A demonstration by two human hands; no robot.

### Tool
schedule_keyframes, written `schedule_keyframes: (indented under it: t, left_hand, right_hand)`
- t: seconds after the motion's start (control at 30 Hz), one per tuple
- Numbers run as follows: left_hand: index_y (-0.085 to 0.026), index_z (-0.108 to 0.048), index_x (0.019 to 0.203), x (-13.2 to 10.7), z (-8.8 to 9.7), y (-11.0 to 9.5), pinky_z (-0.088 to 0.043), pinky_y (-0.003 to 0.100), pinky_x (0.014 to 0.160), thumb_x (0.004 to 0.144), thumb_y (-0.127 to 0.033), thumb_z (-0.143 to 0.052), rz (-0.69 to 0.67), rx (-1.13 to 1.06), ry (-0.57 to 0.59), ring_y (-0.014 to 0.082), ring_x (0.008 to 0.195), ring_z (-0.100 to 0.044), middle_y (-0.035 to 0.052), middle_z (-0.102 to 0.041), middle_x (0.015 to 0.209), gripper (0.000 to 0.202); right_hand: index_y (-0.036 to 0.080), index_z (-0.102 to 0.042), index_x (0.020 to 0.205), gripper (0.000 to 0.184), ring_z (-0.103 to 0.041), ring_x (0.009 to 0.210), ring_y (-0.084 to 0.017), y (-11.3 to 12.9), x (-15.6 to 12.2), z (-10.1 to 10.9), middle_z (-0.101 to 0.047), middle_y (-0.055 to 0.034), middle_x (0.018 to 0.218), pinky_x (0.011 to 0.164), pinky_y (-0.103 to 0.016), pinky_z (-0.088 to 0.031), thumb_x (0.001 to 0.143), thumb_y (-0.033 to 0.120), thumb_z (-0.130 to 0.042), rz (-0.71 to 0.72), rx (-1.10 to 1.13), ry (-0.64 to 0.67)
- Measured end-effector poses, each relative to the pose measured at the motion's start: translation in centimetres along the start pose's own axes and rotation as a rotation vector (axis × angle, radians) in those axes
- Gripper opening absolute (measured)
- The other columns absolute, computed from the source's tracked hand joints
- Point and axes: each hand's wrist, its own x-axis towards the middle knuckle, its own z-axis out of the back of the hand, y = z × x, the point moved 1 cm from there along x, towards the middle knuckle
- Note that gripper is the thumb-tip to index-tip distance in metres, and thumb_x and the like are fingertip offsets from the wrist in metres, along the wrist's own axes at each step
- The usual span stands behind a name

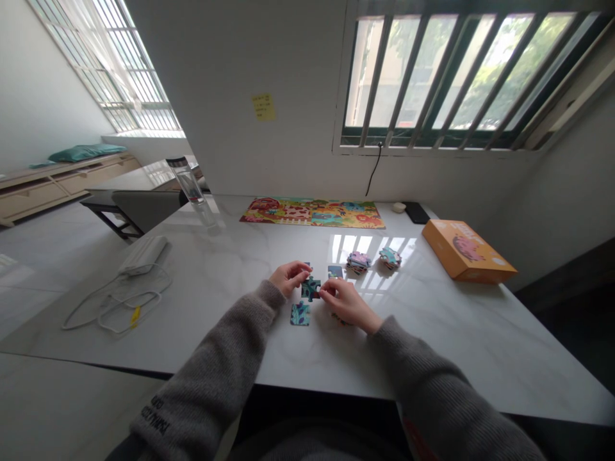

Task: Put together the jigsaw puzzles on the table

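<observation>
My left hand (289,278) sits at the middle of the white marble table (480,346), its curled fingertips at the top of a teal jigsaw piece (311,289). Whether those fingers grip it, I cannot tell. My right hand (344,304) comes in from the other side, with its fingertips pinching that piece. A loose blue-green piece (300,314) lies below my left wrist, and another (335,271) lies just above my right hand. Two small stacks of pieces (358,261) (390,258) stand further right. A colourful assembled puzzle (312,212) lies at the far edge.
An orange puzzle box (466,251) lies at the right. A black phone (416,212) and a small white object (398,207) are at the back. On the left stand a clear bottle (188,182) and a white device (143,255) with a looped cable (118,307).
</observation>
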Motion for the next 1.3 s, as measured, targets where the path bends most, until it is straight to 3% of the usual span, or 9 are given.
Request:
schedule_keyframes:
  t: [0.23, 0.47, 0.63, 0.77, 0.93, 1.13, 1.23, 1.3]
  left_hand:
    - [-0.012, -0.064, 0.101, -0.3, 0.0, -0.5, -0.045, 0.024, 0.058, 0.081, -0.044, -0.071, -0.031, -0.071, 0.047, 0.011, 0.059, -0.053, -0.0015, -0.057, 0.067, 0.038]
    - [-0.014, -0.061, 0.122, -0.5, -0.1, -0.3, -0.043, 0.023, 0.06, 0.078, -0.031, -0.071, -0.065, -0.022, 0.171, 0.0095, 0.059, -0.051, -0.004, -0.052, 0.07, 0.048]
    - [-0.014, -0.061, 0.114, -0.6, -0.1, -0.7, -0.044, 0.025, 0.065, 0.078, -0.033, -0.073, -0.077, -0.012, 0.167, 0.0113, 0.063, -0.055, -0.003, -0.057, 0.07, 0.042]
    - [-0.016, -0.054, 0.104, -0.6, -0.2, -0.5, -0.043, 0.024, 0.06, 0.076, -0.041, -0.077, 0.03, -0.07, 0.153, 0.0114, 0.057, -0.055, -0.0044, -0.06, 0.064, 0.044]
    - [-0.015, -0.057, 0.082, -0.9, -0.5, -0.4, -0.041, 0.024, 0.055, 0.078, -0.056, -0.072, 0.081, -0.059, 0.26, 0.0115, 0.057, -0.054, 0.0027, -0.067, 0.069, 0.043]
    - [-0.014, -0.067, 0.076, -1.2, -0.4, -0.9, -0.028, 0.022, 0.045, 0.082, -0.061, -0.063, 0.076, 0.123, 0.344, 0.0084, 0.045, -0.038, -0.0041, -0.046, 0.051, 0.048]
    - [-0.014, -0.064, 0.076, -1.0, -0.2, -0.9, -0.032, 0.023, 0.048, 0.082, -0.059, -0.063, 0.058, 0.147, 0.312, 0.0097, 0.049, -0.043, -0.0006, -0.057, 0.06, 0.045]
    - [-0.014, -0.063, 0.077, -0.7, -0.1, -0.6, -0.036, 0.024, 0.052, 0.083, -0.057, -0.062, 0.042, 0.167, 0.282, 0.0108, 0.053, -0.046, 0.0007, -0.06, 0.064, 0.043]
  right_hand:
    - [0.02, -0.064, 0.075, 0.017, -0.056, 0.071, -0.016, 0.0, 0.0, 0.1, -0.064, -0.001, 0.072, 0.065, -0.027, -0.04, 0.089, 0.025, -0.058, -0.014, 0.036, -0.06]
    - [0.019, -0.067, 0.08, 0.018, -0.056, 0.07, -0.016, 0.0, 0.0, 0.6, -0.063, -0.0016, 0.073, 0.064, -0.027, -0.041, 0.09, 0.025, -0.054, 0.005, 0.076, -0.089]
    - [0.018, -0.064, 0.079, 0.016, -0.056, 0.071, -0.016, 0.1, 0.0, 0.6, -0.062, -0.0013, 0.074, 0.065, -0.027, -0.041, 0.089, 0.029, -0.058, 0.024, 0.086, -0.104]
    - [0.019, -0.06, 0.074, 0.016, -0.055, 0.071, -0.016, 0.0, 0.1, 0.5, -0.061, -0.0005, 0.074, 0.066, -0.027, -0.041, 0.088, 0.028, -0.058, 0.046, 0.097, -0.09]
    - [0.018, -0.064, 0.083, 0.019, -0.059, 0.072, -0.016, -0.2, 0.2, 0.8, -0.066, -0.0017, 0.077, 0.069, -0.029, -0.044, 0.091, 0.033, -0.056, -0.005, 0.202, -0.148]
    - [0.019, -0.068, 0.091, 0.017, -0.06, 0.075, -0.016, 0.4, 0.1, 1.0, -0.069, -0.0029, 0.082, 0.07, -0.029, -0.046, 0.092, 0.03, -0.055, 0.037, 0.245, -0.139]
    - [0.019, -0.068, 0.096, 0.018, -0.058, 0.073, -0.016, 0.4, 0.1, 1.0, -0.066, -0.0016, 0.078, 0.069, -0.029, -0.046, 0.093, 0.03, -0.054, 0.054, 0.223, -0.121]
    - [0.019, -0.066, 0.109, 0.022, -0.056, 0.07, -0.016, 0.4, 0.0, 1.0, -0.061, 0.0003, 0.074, 0.068, -0.028, -0.046, 0.094, 0.028, -0.053, 0.066, 0.21, -0.097]
